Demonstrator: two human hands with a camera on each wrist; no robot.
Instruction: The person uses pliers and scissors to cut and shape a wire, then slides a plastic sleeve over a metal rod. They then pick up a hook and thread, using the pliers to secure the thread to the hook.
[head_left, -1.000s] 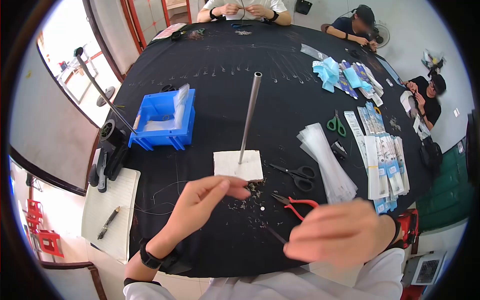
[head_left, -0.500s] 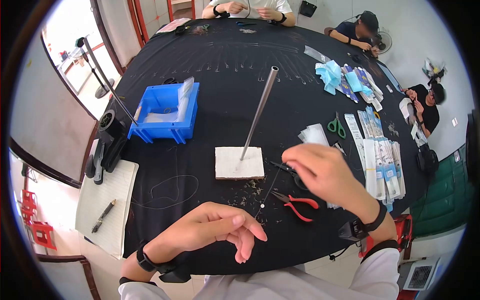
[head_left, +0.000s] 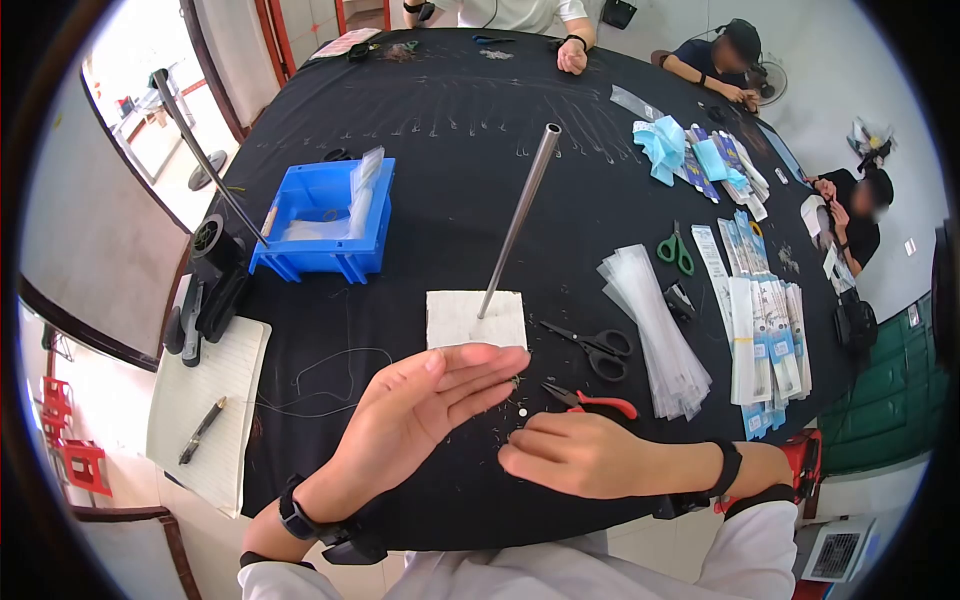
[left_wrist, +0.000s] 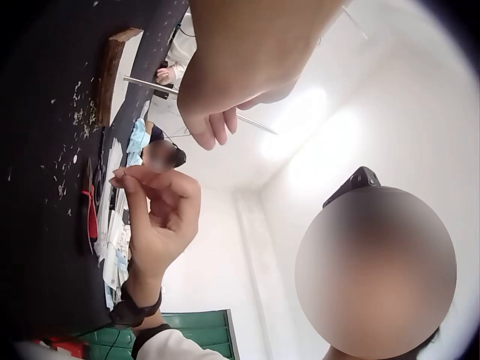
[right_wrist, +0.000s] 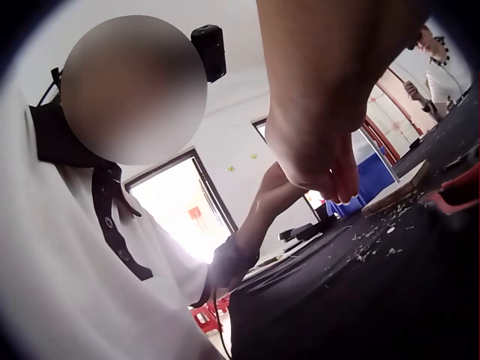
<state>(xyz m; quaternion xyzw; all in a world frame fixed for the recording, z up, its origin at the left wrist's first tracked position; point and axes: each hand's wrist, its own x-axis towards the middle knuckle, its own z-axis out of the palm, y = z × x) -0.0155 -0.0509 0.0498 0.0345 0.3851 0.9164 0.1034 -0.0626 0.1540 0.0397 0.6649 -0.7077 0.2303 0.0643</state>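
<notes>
My left hand (head_left: pixel 415 405) hovers in front of a white block (head_left: pixel 455 318), palm turned up and fingers stretched together toward the right. A metal rod (head_left: pixel 515 225) rises at a slant from that block. Low over the cloth, my right hand (head_left: pixel 590 455) has its fingers curled, and thumb and forefinger meet in a pinch in the left wrist view. The thin dark strand it carried earlier is hidden now. Red-handled pliers (head_left: pixel 612 405) lie just beyond its knuckles, with black scissors (head_left: pixel 602 358) farther back. A small white disc (head_left: pixel 523 412) sits between the hands among scattered clippings.
At left stand a blue bin (head_left: pixel 375 240), a black tape dispenser (head_left: pixel 215 265) and a notepad (head_left: pixel 240 400) with a pen (head_left: pixel 203 430). Clear plastic sleeves (head_left: pixel 655 330), green scissors (head_left: pixel 675 250) and printed packets (head_left: pixel 770 325) lie right. Other people sit around the table.
My right hand swung up with a thin dark strand, then came down toward the left hand. The left hand dipped, then rose with its fingers straightened.
</notes>
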